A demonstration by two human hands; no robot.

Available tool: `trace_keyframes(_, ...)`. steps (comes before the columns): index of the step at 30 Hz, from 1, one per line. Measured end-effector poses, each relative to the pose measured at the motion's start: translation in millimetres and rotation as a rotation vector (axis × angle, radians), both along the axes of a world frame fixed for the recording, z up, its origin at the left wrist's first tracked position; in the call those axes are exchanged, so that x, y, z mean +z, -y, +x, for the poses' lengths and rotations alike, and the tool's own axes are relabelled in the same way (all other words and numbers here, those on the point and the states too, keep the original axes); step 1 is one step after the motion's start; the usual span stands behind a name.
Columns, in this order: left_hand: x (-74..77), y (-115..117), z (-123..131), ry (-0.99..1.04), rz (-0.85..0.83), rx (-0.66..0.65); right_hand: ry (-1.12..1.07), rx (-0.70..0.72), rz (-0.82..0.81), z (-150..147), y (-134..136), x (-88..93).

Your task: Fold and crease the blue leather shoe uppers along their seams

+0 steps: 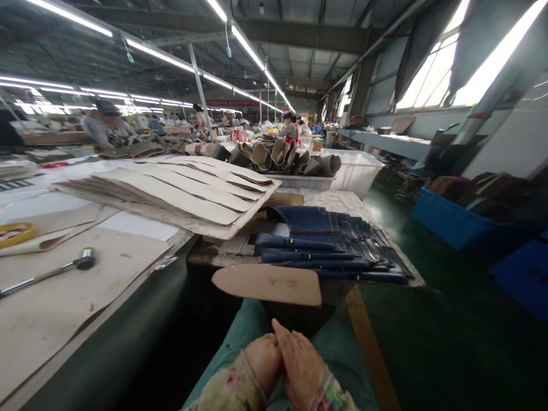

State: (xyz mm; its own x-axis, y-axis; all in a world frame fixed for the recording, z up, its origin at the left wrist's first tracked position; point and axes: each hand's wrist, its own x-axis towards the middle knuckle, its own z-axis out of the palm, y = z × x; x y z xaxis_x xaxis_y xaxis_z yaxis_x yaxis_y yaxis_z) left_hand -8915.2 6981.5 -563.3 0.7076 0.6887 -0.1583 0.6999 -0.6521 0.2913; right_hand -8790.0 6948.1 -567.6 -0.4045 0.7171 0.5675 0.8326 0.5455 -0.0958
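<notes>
My left hand (263, 365) and my right hand (299, 368) rest together on my lap, over teal trousers (338, 354). The right lies across the curled left, and the left's fingers are partly hidden. Neither visibly holds anything. Nearest to them, ahead, is a tan pointed board piece (268, 283), apart from both hands. Behind it lies a stack of dark blue denim pieces (329, 242) on a worktable (342, 201). Further left is a pile of beige pattern sheets (180, 191).
A steel-headed hammer (84, 258) and yellow tape roll (15, 234) lie on the left bench (72, 302). Rolled tan material fills a white crate (355, 174) ahead. A blue bin (454, 220) stands right on the green floor. Co-workers (107, 128) sit further away.
</notes>
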Motion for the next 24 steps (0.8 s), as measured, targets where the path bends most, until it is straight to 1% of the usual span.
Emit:
trace_keyframes(2,2.3,-9,11,0.026,-0.032,-0.054,0.017,-0.074,-0.144,8,-9,-17.0)
trace_keyframes(3,7.2,-16,13,0.054,-0.053,-0.096,0.013,-0.099,-0.229,14,-14,-23.5)
trace_keyframes(5,24.8,-36,9,0.149,-0.092,-0.197,-0.012,-0.112,-0.367,31,-27,-29.2)
trace_keyframes(6,36.5,-49,4,0.195,-0.090,-0.213,-0.032,-0.117,-0.398,39,-34,-28.2)
trace_keyframes(7,49.1,-64,-1,0.239,-0.077,-0.202,-0.049,-0.119,-0.409,48,-42,-24.9)
trace_keyframes(8,61.5,-80,-6,0.276,-0.042,-0.146,-0.060,-0.118,-0.406,55,-52,-19.6)
trace_keyframes(9,72.8,-98,-9,0.298,0.005,-0.064,-0.059,-0.116,-0.399,61,-62,-13.1)
trace_keyframes(11,88.5,-134,-10,0.285,0.083,0.068,-0.044,-0.134,-0.395,66,-83,1.4)
trace_keyframes(12,91.8,-152,-5,0.251,0.106,0.098,-0.038,-0.143,-0.405,65,-94,8.1)
trace_keyframes(13,92.1,-169,2,0.209,0.116,0.106,-0.036,-0.151,-0.420,62,-105,13.7)
trace_keyframes(15,84.8,-200,23,0.125,0.117,0.095,-0.046,-0.161,-0.453,55,-124,20.5)
trace_keyframes(18,63.0,-235,68,0.072,0.107,0.080,-0.053,-0.173,-0.477,47,-142,19.9)
trace_keyframes(20,47.5,-250,100,0.063,0.110,0.072,-0.053,-0.186,-0.480,47,-145,15.5)
trace_keyframes(22,33.6,-260,127,0.055,0.103,0.068,-0.051,-0.200,-0.480,49,-146,11.1)
trace_keyframes(24,21.8,-267,146,0.034,0.072,0.082,-0.053,-0.214,-0.479,51,-145,8.2)
